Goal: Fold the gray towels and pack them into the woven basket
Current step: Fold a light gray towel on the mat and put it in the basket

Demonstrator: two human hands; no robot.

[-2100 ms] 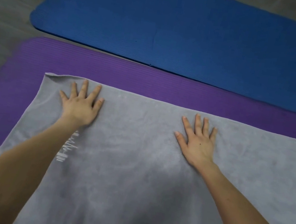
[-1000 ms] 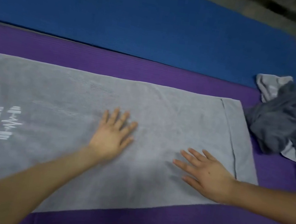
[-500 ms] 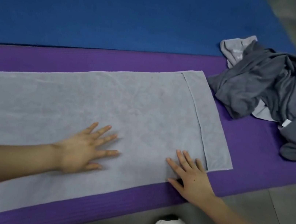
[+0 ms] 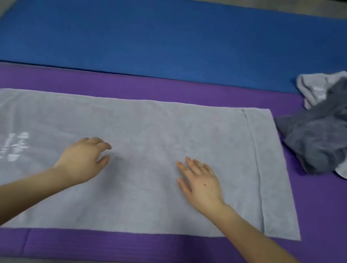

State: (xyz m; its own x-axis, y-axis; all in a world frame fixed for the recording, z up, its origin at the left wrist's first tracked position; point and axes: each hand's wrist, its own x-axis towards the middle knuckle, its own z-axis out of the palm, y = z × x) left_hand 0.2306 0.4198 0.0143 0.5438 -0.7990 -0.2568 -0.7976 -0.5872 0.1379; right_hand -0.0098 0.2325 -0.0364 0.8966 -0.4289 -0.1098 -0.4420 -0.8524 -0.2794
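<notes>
Grey terry underhand: pressing on a pale grey rectangular towel [image 4: 145, 131], spread flat on a long purple foam mat [image 4: 321, 232], directly beneath both sets of fingers. Probably risking a crooked fold if lifting one end off-square, or bunching the loose cloth by dragging the palms. Not seeing any woven basket. Resting the right hand [image 4: 199, 184] flat, fingers straight and slightly apart. Arching the left hand [image 4: 83, 160], fingers loosely curled downward, clamping nothing; hard to tell whether touching. Leaving a crumpled heap of dark grey towels [image 4: 329, 136] well right of the right fingers, awaiting folding.
</notes>
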